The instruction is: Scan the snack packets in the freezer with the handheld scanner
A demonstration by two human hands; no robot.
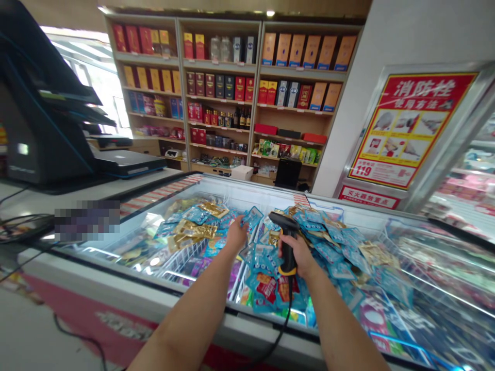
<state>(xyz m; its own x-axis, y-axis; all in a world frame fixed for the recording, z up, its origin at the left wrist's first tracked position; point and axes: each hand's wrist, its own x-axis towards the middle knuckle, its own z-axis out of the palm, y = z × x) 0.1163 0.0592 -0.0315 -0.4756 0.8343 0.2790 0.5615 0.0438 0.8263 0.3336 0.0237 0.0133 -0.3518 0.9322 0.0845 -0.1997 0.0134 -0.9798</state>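
My right hand [299, 251] is wrapped round the grip of a black and yellow barcode scanner [284, 222], its head turned toward the left. From its base a black cable runs down over the freezer's front edge. My left hand [236, 234] is closed on the edge of a small blue packet [253, 216], a little left of the scanner. Both hands are above a glass-topped chest freezer [266, 189]. Many blue packets [328, 252] are heaped on the right side, and gold packets [193, 233] lie among blue ones on the left.
A dark checkout terminal [42, 113] stands on the counter at the left. Shelves [216, 67] with boxed goods and bottles line the back wall. At the right hangs a red and yellow fire hydrant sign [412, 129]. A cable [83, 337] trails at the lower left.
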